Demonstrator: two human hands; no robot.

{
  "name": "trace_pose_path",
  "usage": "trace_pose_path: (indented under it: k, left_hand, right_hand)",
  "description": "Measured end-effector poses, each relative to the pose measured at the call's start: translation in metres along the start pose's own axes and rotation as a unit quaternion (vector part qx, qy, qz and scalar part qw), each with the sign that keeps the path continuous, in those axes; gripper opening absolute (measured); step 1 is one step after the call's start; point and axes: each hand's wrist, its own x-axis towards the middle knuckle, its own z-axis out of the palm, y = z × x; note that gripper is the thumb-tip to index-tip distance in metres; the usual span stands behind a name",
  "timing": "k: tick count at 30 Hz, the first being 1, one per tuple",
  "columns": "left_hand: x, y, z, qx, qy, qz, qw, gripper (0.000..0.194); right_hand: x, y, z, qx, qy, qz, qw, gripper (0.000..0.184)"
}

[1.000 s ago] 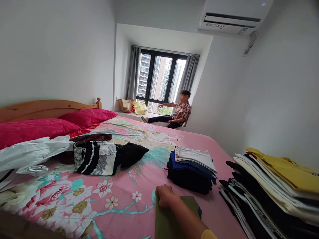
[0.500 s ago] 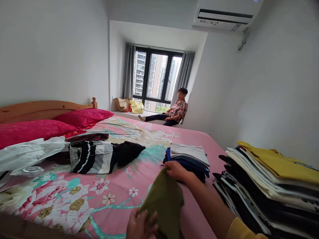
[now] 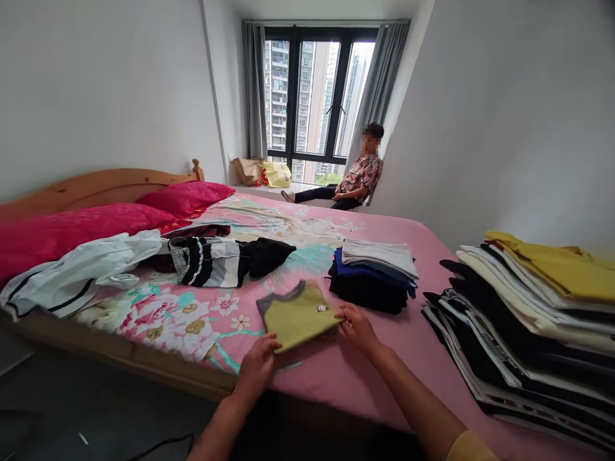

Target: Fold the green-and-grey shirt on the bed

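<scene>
A folded olive-yellow T-shirt (image 3: 300, 315) with a grey collar and a small white patch is held low at the front edge of the bed. My left hand (image 3: 262, 358) pinches its near left corner. On its right corner, the fingers of my right hand (image 3: 356, 328) are closed. The shirt's far side lies against the pink floral sheet. Just beyond my right hand sits a small pile of folded clothes (image 3: 372, 282), light grey on top, blue and black beneath.
A tall stack of folded clothes (image 3: 533, 320), yellow on top, stands at the right. Loose black-and-white clothing (image 3: 216, 262) and a white garment (image 3: 96, 262) lie left, near red pillows (image 3: 86, 230). A person (image 3: 360, 173) sits on the window ledge, with bags (image 3: 276, 175) beside.
The shirt went from hanging and crumpled to a flat folded shape with its collar showing. My left hand moved up onto its near corner. The view tilted downward.
</scene>
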Motion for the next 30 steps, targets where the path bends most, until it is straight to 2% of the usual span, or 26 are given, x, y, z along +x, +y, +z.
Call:
trace_pose_path:
  k: [2,5,8,12,15,17,19,21,23,25,27,29,30]
  left_hand:
    - [-0.023,-0.021,0.012,0.062,-0.005,0.028,0.998,0.023]
    - [-0.039,-0.029,0.018,0.121,0.017,0.077,0.99,0.026]
    - [-0.045,-0.022,0.014,0.16,0.028,0.118,0.98,0.027]
    - [-0.062,-0.018,0.006,0.225,-0.008,0.157,0.962,0.03]
    - [-0.076,-0.022,0.002,0.248,-0.019,0.163,0.955,0.036]
    - [-0.075,-0.021,0.002,0.244,-0.014,0.161,0.956,0.038]
    - [-0.062,-0.013,0.006,0.237,-0.012,0.159,0.958,0.039]
    - [-0.037,0.0,0.012,0.239,-0.021,0.15,0.959,0.041]
    - [-0.006,0.011,0.018,0.26,-0.049,0.126,0.956,0.044]
    - [0.024,0.013,0.019,0.299,-0.091,0.08,0.946,0.045]
    - [0.048,0.004,0.014,0.348,-0.128,-0.005,0.929,0.047]
    - [0.063,-0.016,0.005,0.388,-0.137,-0.093,0.906,0.052]
    - [0.068,-0.028,0.0,0.4,-0.133,-0.094,0.902,0.058]
  right_hand:
    - [-0.033,0.018,0.016,-0.008,-0.001,0.015,1.0,0.026]
    - [-0.062,0.03,0.025,-0.028,0.022,0.014,0.999,0.029]
    - [-0.074,0.03,0.022,-0.046,0.038,-0.003,0.998,0.027]
    - [-0.096,0.028,0.012,-0.088,0.014,-0.041,0.995,0.024]
    - [-0.108,0.022,0.005,-0.11,0.014,-0.024,0.994,0.024]
    - [-0.105,0.011,0.003,-0.109,0.025,-0.004,0.994,0.025]
    - [-0.092,-0.006,0.006,-0.109,0.024,-0.005,0.994,0.027]
    - [-0.072,-0.027,0.016,-0.118,0.009,-0.023,0.993,0.031]
    - [-0.053,-0.044,0.031,-0.142,-0.018,-0.036,0.989,0.035]
    - [-0.04,-0.049,0.042,-0.176,-0.057,-0.024,0.983,0.04]
    - [-0.037,-0.037,0.043,-0.209,-0.08,0.017,0.975,0.042]
    - [-0.046,-0.009,0.031,-0.241,-0.061,0.077,0.966,0.041]
    - [-0.054,0.008,0.021,-0.256,-0.041,0.108,0.96,0.04]
